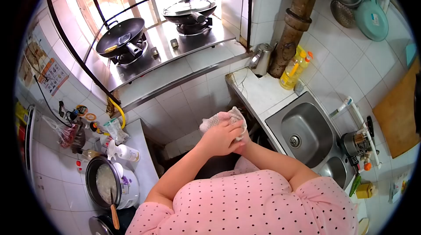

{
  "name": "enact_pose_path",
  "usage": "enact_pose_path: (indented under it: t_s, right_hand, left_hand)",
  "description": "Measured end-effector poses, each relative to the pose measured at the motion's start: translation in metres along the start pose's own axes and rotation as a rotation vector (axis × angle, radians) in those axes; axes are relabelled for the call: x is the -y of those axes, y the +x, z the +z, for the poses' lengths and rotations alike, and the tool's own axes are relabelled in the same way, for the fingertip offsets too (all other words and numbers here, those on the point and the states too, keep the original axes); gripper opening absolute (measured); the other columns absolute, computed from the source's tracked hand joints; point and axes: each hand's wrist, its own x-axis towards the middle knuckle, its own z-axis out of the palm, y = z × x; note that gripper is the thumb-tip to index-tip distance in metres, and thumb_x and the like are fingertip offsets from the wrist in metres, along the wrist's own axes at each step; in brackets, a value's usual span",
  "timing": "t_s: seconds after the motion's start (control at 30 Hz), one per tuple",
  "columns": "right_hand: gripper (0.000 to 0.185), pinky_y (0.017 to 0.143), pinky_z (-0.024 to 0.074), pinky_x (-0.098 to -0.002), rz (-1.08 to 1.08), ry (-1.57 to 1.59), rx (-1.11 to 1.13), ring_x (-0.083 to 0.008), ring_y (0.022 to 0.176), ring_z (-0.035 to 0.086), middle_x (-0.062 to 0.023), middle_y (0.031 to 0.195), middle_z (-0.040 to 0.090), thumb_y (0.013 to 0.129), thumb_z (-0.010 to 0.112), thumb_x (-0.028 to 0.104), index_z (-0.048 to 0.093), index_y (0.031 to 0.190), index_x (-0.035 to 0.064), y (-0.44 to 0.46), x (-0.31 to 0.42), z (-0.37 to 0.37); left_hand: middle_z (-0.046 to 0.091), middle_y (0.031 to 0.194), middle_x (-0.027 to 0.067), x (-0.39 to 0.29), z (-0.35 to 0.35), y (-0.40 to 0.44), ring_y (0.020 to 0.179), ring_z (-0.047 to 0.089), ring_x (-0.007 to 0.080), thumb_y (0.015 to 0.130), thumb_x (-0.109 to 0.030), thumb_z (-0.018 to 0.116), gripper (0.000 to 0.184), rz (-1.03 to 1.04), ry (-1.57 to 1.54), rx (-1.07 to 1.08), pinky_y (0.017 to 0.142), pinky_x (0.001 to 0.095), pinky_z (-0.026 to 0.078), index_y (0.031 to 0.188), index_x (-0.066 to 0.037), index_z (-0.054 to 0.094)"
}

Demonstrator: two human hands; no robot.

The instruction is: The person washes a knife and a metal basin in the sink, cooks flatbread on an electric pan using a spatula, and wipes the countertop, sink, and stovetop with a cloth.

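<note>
A pale, textured cloth (237,119) is bunched between my two hands, in front of my body at the middle of the view. My left hand (220,138) lies over it, fingers curled across the fabric and toward the other hand. From the right comes my right hand (244,142), pressed against the cloth and mostly covered by it and by my left hand. A fold of fabric stands up above the right fingers, and another bulges out on the left side.
Ahead is a two-burner stove (164,53) carrying an uncovered wok (120,38) and a lidded pan (187,9). A steel sink (302,130) sits right, near an oil bottle (291,72). At left stand a spray bottle (126,152) and a rice pot (105,182).
</note>
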Motion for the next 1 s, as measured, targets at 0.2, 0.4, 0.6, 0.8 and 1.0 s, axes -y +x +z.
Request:
enact_pose_path:
  t_s: [0.2, 0.4, 0.6, 0.8, 1.0]
  right_hand:
    - [0.047, 0.097, 0.0446, -0.0448, -0.003, -0.09, -0.3, -0.0308, 0.112, 0.055, -0.011, 0.121, 0.056, 0.097, 0.038, 0.042, 0.047, 0.127, 0.0064, 0.062, 0.022, -0.053]
    - [0.041, 0.092, 0.0483, -0.0374, -0.466, -0.774, -0.055, -0.0218, 0.12, 0.048, -0.0081, 0.129, 0.051, 0.095, 0.05, 0.031, 0.046, 0.127, 0.0068, 0.198, 0.175, -0.134]
    - [0.057, 0.113, 0.0148, -0.0517, 0.007, -2.65, -0.333, -0.0397, 0.14, 0.018, -0.0181, 0.15, 0.029, 0.095, 0.035, 0.044, 0.036, 0.142, 0.0114, 0.36, 0.288, -0.161]
    - [0.07, 0.114, 0.0133, -0.0503, 0.437, -2.88, -0.153, -0.04, 0.142, 0.015, -0.0215, 0.152, 0.022, 0.089, 0.041, 0.05, 0.029, 0.146, 0.0105, 0.397, 0.243, -0.155]
    - [0.063, 0.114, 0.0174, -0.0524, -0.048, -2.32, 0.233, -0.0342, 0.137, 0.027, -0.0206, 0.143, 0.035, 0.089, 0.047, 0.036, 0.036, 0.138, -0.0029, 0.396, 0.106, -0.154]
  left_hand:
    - [0.059, 0.122, 0.0083, 0.038, -0.015, -0.013, 0.099, 0.059, 0.0287, 0.076, -0.022, 0.069, 0.035, 0.09, 0.116, -0.357, 0.088, 0.0382, 0.048, 0.109, -0.009, 0.062]
    - [0.063, 0.117, 0.0091, 0.114, -0.026, -0.007, 0.093, 0.06, 0.0298, 0.073, -0.005, 0.07, 0.027, -0.132, 0.056, -0.469, 0.079, 0.0364, 0.052, 0.1, -0.006, 0.066]
    - [0.065, 0.113, 0.0094, 0.198, -0.062, 0.059, 0.089, 0.061, 0.03, 0.075, -0.003, 0.068, 0.021, -0.242, 0.072, -0.461, 0.076, 0.0369, 0.052, 0.095, -0.006, 0.065]
    - [0.066, 0.106, 0.0117, 0.231, -0.11, 0.095, 0.087, 0.061, 0.0307, 0.077, -0.001, 0.065, 0.017, -0.386, -0.005, -0.442, 0.078, 0.0376, 0.051, 0.094, -0.004, 0.065]
    - [0.068, 0.097, 0.012, 0.245, -0.13, 0.104, 0.086, 0.062, 0.0299, 0.079, -0.002, 0.064, 0.012, -0.499, -0.032, -0.392, 0.077, 0.0372, 0.05, 0.091, -0.002, 0.066]
